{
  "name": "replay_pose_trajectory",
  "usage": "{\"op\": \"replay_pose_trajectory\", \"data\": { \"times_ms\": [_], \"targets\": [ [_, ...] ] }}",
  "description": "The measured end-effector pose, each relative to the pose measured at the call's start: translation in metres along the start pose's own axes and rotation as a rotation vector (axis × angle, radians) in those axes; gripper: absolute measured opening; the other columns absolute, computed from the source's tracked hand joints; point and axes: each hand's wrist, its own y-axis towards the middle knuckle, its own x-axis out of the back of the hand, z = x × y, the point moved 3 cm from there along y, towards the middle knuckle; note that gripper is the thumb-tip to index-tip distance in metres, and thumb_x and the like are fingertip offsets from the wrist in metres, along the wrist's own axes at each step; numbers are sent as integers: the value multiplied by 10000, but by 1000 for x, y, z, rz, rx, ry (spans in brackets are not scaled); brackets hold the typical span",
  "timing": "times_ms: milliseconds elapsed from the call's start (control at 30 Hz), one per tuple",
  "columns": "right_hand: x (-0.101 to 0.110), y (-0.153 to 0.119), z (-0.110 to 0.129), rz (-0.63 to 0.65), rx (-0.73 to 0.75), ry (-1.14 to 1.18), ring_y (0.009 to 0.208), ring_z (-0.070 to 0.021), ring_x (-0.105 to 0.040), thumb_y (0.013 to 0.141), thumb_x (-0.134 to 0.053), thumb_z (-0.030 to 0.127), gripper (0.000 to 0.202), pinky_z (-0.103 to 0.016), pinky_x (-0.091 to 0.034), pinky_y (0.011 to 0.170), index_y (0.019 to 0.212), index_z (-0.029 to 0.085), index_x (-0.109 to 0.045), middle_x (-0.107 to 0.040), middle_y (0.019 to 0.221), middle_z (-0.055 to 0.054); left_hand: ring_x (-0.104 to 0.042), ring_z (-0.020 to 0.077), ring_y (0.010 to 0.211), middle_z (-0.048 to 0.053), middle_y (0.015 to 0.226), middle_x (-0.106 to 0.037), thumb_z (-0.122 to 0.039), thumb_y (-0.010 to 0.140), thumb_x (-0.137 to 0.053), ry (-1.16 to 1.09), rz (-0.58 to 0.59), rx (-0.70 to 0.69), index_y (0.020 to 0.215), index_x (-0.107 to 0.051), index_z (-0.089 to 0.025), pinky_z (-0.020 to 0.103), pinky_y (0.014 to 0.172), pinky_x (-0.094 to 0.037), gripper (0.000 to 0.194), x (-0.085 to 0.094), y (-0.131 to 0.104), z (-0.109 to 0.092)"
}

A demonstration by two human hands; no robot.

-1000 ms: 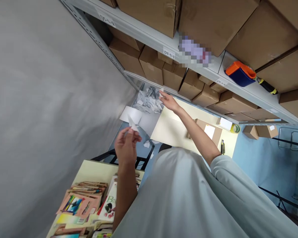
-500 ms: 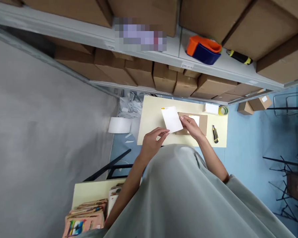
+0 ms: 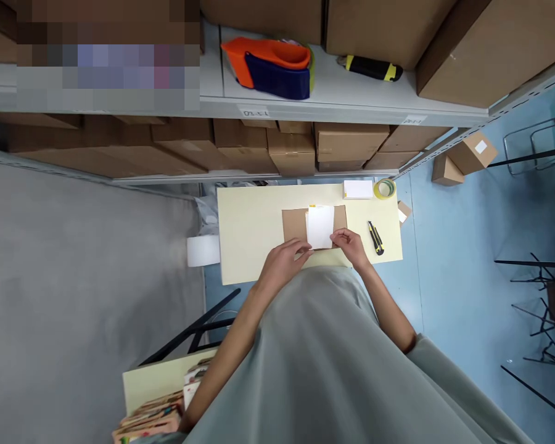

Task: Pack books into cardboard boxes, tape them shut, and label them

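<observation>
White sheet (image 3: 320,227), likely light, easily creased: hold by edges
Left hand (image 3: 287,260) pinches its lower-left corner, right hand (image 3: 350,245) its right edge, fingertips nearly closed.

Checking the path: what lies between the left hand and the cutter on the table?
In the head view, the white sheet, seen over brown cardboard, and then the right hand lie between the left hand and that cutter.
</observation>
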Motion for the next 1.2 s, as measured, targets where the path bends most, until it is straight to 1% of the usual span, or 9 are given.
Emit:
{"op": "replay_pose_trajectory", "data": {
  "times_ms": [133, 333, 433, 533, 667, 800, 1000, 1100, 1200],
  "targets": [
    [16, -4, -12, -44, 59, -102, 715, -184, -659, 767, -835, 708, 494, -349, -581, 765, 843, 238, -704, -701, 753, -5, -787, 253, 884, 37, 967, -847, -461, 911, -738, -98, -76, 214, 1009, -692, -281, 385, 860, -581, 209, -31, 11, 16],
    [22, -22, -5, -13, 347, -344, 837, -191, -711, 1016, -682, 500, 270, -337, -599, 812, 952, 240, -715, -751, 955, -53, -758, 219, 729, 31, 810, -791, -714, 736, -842, -452, -81, 386, 1084, -680, -218, 353, 763, -572, 627, -65, 18, 43],
    [18, -34, 2, 74, 619, -565, 912, -192, -726, 1118, -590, 358, 213, -325, -598, 836, 1009, 240, -730, -753, 1011, -75, -769, 226, 737, 50, 815, -796, -765, 695, -838, -519, -54, 414, 951, -701, -218, 346, 733, -588, 619, -70, 18, 49],
    [13, -45, 1, 140, 879, -820, 963, -194, -738, 1136, -557, 229, 211, -315, -597, 866, 1051, 244, -748, -769, 1017, -81, -801, 266, 847, 82, 950, -838, -684, 699, -860, -555, -40, 420, 980, -734, -221, 389, 796, -635, 557, -68, 16, 50],
    [6, -55, -3, 193, 1017, -927, 935, -190, -745, 1099, -598, 139, 206, -314, -611, 860, 1073, 262, -762, -777, 1010, -66, -791, 306, 1068, 115, 1166, -838, -548, 688, -858, -674, -116, 364, 1034, -757, -229, 421, 928, -640, 482, -59, 12, 45],
    [5, -55, 8, 144, 854, -657, 946, -200, -748, 1122, -606, 260, 162, -340, -631, 857, 1050, 244, -750, -764, 1010, -86, -770, 284, 1062, 99, 1163, -831, -469, 725, -831, -672, -174, 305, 1035, -772, -227, 396, 921, -617, 398, -47, 5, 33],
    [5, -34, 14, 43, 333, -195, 768, -171, -686, 969, -730, 518, 299, -312, -600, 741, 915, 224, -728, -732, 862, -34, -695, 199, 798, 52, 910, -766, -596, 790, -831, -520, -235, 278, 995, -735, -212, 342, 783, -582, 445, -38, -1, 28],
    [4, -21, 5, 71, 151, -91, 684, -162, -645, 873, -762, 541, 326, -303, -563, 696, 887, 217, -726, -691, 744, -2, -644, 176, 710, 23, 796, -698, -702, 806, -811, -491, -196, 277, 926, -704, -217, 336, 751, -566, 511, -41, 1, 35],
    [5, -9, -6, 51, 95, -104, 657, -163, -622, 837, -761, 529, 314, -300, -532, 680, 865, 218, -726, -670, 695, 10, -636, 175, 710, 9, 766, -674, -703, 833, -780, -435, -149, 249, 900, -698, -227, 325, 748, -553, 488, -47, 4, 44]
  ]
}}
